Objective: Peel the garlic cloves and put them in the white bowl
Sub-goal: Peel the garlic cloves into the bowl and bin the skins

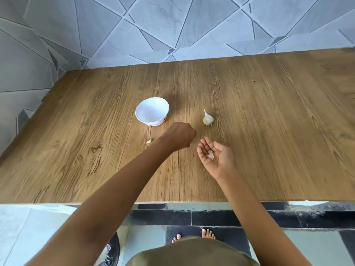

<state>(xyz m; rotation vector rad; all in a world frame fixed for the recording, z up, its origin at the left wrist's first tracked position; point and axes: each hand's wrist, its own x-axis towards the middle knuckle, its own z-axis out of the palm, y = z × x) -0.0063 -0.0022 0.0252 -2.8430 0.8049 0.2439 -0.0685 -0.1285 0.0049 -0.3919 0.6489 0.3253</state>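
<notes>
The garlic bulb lies on the wooden table just beyond both hands, to the right of the white bowl. The right hand is palm up with relaxed fingers, and a small garlic piece rests in it. The left hand is curled with its back to the camera, so I cannot tell whether it holds anything.

I read this as a home, likely a kitchen or dining corner. Beyond the fingers of the right hand stretches a brown wood-grain table, and far past them rises a wall of pale grey marble-look triangular tiles. Just ahead of the fingers lies a white papery garlic bulb; ahead-left stands a small white scallop-rimmed bowl. Behind them, bare toes rest on a dark-and-pale tiled floor.
</notes>
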